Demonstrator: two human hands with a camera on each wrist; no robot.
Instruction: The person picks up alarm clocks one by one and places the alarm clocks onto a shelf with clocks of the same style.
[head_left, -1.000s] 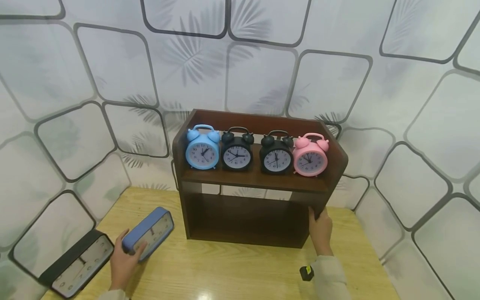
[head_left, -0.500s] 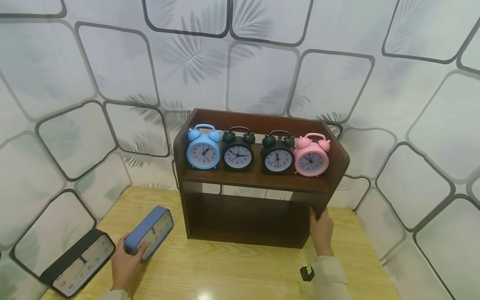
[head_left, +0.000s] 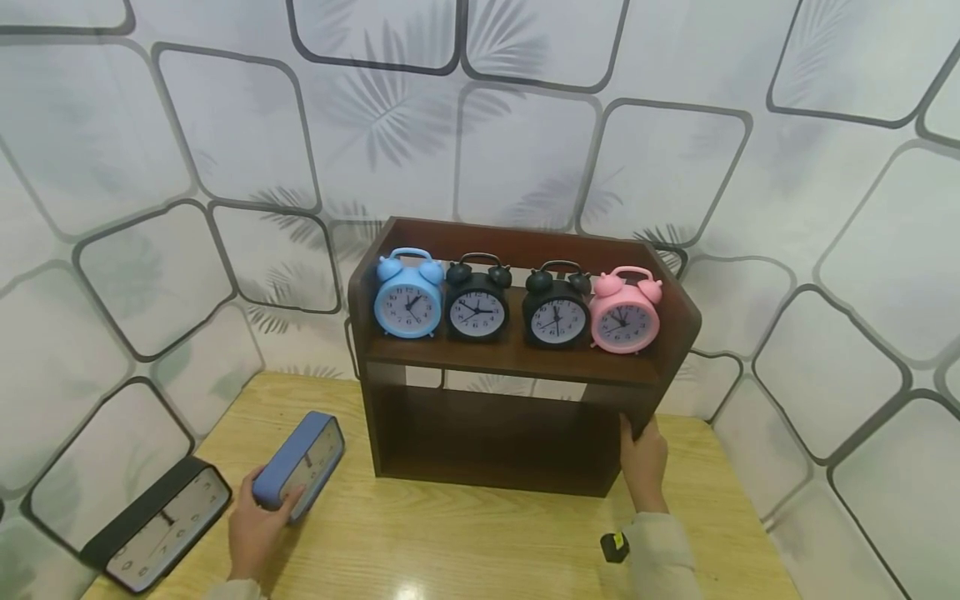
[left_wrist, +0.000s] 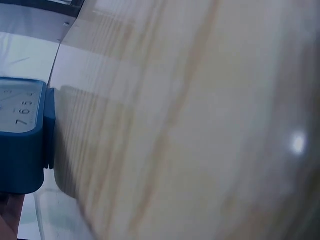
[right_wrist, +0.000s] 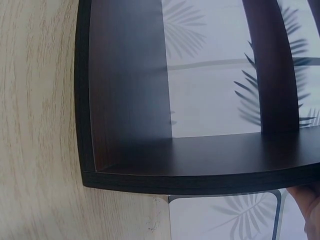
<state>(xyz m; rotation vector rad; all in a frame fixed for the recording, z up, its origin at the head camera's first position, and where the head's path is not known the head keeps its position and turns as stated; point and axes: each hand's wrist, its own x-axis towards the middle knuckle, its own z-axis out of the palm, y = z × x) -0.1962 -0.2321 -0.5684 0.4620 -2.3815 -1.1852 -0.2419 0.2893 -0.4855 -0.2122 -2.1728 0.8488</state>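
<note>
In the head view my left hand (head_left: pixel 257 529) grips the near end of a blue rectangular desk clock (head_left: pixel 302 462), thumb across its face and fingers behind. A corner of that blue clock, with numerals on its white face, shows at the left of the left wrist view. My right hand (head_left: pixel 643 467) holds the right side panel of a dark brown two-tier wooden shelf (head_left: pixel 487 367) low down. In the right wrist view part of the right hand (right_wrist: pixel 307 205) shows at that panel. The shelf's lower tier (head_left: pixel 495 433) holds nothing.
On the upper tier stand twin-bell alarm clocks: light blue (head_left: pixel 408 308), black (head_left: pixel 477 310), another black (head_left: pixel 557 317) and pink (head_left: pixel 625 321). A larger black rectangular clock (head_left: pixel 161 525) lies at the left of the wooden table (head_left: pixel 420 542). A small black object (head_left: pixel 614 547) is by the right sleeve.
My left hand has turned the blue desk clock slightly, its far end shifting a little left. My right hand stays on the shelf's side panel.
</note>
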